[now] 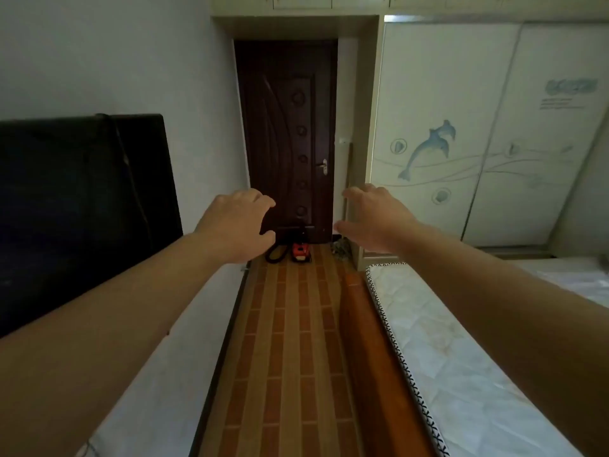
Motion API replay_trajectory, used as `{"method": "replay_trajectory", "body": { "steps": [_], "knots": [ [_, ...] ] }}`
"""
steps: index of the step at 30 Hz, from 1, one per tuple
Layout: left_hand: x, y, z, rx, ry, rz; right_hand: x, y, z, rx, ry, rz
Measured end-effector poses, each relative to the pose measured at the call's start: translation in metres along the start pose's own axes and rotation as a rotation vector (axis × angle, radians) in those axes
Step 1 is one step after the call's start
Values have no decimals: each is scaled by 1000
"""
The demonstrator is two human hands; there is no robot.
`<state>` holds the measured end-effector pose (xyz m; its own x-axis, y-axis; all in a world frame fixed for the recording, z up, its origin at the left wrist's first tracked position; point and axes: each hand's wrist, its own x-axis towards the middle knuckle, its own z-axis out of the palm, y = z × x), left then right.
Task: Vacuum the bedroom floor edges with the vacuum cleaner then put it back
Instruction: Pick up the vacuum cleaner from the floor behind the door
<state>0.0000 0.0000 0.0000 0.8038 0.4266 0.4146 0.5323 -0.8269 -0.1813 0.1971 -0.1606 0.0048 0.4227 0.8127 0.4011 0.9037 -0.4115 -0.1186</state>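
Arms outstretched, vacuum cleaner (300, 252) by the far door (290, 127)

Left hand (239, 222) and right hand (372, 219) hang palms down, fingers loosely curved and apart, holding nothing. The red vacuum cleaner stands against the dark door, black hose (276, 255) looped at its left. A narrow lane of brick-patterned floor (290, 357) runs between the bed (445, 357), right, and a white-covered surface (158, 374), left.

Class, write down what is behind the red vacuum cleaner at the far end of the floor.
Behind the red vacuum cleaner stands the dark door, shut. The left hand hides the door's lower left corner and perhaps part of the black hose.
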Motion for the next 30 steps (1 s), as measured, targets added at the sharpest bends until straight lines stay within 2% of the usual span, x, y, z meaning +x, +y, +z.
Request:
{"method": "replay_trajectory", "body": {
  "steps": [8, 14, 30],
  "knots": [
    [117, 21, 78, 11, -40, -45, 90, 77, 62, 25, -25, 59],
    [198, 5, 119, 5, -22, -78, 169, 118, 91, 13, -61, 56],
    [396, -142, 213, -33, 56, -42, 405, 81, 165, -48, -12, 73]
  ]
}}
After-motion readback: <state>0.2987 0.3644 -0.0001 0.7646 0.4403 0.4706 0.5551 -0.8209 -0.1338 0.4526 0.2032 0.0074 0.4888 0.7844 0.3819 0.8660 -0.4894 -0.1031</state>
